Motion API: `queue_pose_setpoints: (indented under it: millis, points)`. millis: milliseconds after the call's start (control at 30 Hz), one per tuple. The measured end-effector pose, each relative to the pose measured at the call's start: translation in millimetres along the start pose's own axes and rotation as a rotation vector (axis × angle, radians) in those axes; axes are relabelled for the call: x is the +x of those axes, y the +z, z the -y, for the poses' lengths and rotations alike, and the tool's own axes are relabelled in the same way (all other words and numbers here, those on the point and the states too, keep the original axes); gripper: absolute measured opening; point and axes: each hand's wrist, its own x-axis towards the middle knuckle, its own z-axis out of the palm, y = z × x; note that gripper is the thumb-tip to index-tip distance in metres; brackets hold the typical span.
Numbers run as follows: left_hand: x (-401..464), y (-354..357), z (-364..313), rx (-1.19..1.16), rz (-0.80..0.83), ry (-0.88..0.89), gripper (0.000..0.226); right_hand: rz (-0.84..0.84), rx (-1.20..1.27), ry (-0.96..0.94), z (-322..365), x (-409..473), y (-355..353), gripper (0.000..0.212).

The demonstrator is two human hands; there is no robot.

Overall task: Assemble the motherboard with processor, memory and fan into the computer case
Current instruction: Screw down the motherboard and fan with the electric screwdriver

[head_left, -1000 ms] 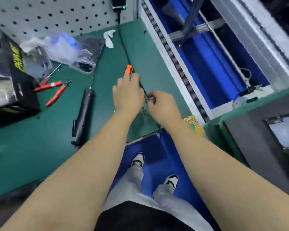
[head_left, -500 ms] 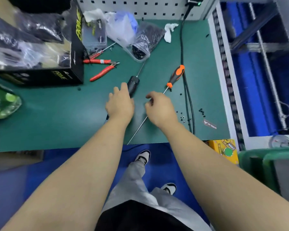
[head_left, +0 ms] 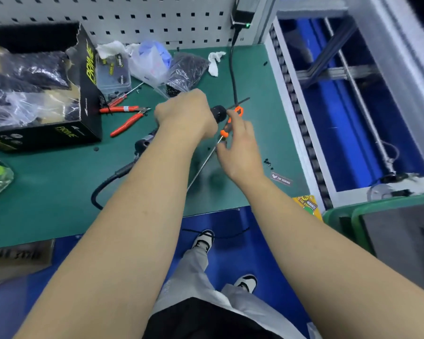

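Both hands at the tools

Left hand [head_left: 185, 116] clenched round black corded electric screwdriver [head_left: 218, 112], lifted off green surface [head_left: 59, 179]. Right hand [head_left: 240, 152] fingers loosely spread, touching orange-handled long-shaft screwdriver [head_left: 227, 128] just beside; grip unclear

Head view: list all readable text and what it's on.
"PRIME": black box, on its side face, and again on its front near the bottom.
"TUF GAMING": small sticker on the green mat.
"TUF GAMING": clear plastic case, faint, partly legible.
Yellow sticker at the bench edge: print too blurred.
Cardboard below the bench: dark markings, unreadable.
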Motion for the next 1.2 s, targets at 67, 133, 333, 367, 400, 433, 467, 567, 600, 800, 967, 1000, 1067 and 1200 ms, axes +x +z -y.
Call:
queue_pose_setpoints:
  millis: [67,133,333,367,400,433,467,567,600,800,967,1000,1067,1200]
  points:
    - [-3,-20,-24,0.066,-0.018,0.064,0.018,-0.054,0.03,-0.011,-1,-1,-20,0.074]
    - [-7,-38,-50,0.128,-0.016,0.14,0.021,-0.129,0.036,-0.006,-3,-2,-42,0.081]
    - [-28,-57,-133,0.185,-0.023,0.406,0.014,-0.369,-0.171,0.094,-18,-4,-104,0.074]
    - [-32,-57,-144,0.189,-0.012,0.44,0.014,-0.415,-0.27,0.15,-22,-6,-115,0.067]
    - [-35,-56,-154,0.193,0.003,0.481,0.012,-0.458,-0.367,0.199,-26,-9,-124,0.06]
    - [-39,-56,-165,0.203,0.028,0.536,0.008,-0.492,-0.456,0.224,-29,-14,-136,0.054]
    - [-40,-56,-171,0.213,0.071,0.574,0.006,-0.49,-0.533,0.209,-31,-17,-144,0.048]
    - [-48,-59,-194,0.231,0.224,0.718,0.01,-0.437,-0.635,0.157,-40,-31,-171,0.037]
    - [-51,-60,-202,0.22,0.253,0.754,0.011,-0.447,-0.615,0.149,-43,-38,-179,0.037]
    - [-74,-64,-246,-0.024,0.43,0.867,0.025,-0.799,-0.595,0.229,-59,-81,-215,0.059]
    - [-96,-59,-270,-0.284,0.525,0.895,0.016,-0.92,-0.33,0.114,-65,-96,-245,0.058]
    - [-100,-57,-274,-0.328,0.542,0.897,0.019,-0.927,-0.309,0.111,-68,-100,-250,0.057]
    - [-105,-54,-280,-0.412,0.587,0.896,0.026,-0.95,-0.284,0.114,-72,-107,-259,0.058]
    - [-115,-43,-289,-0.585,0.681,0.883,0.019,-0.993,-0.237,0.135,-77,-119,-276,0.06]
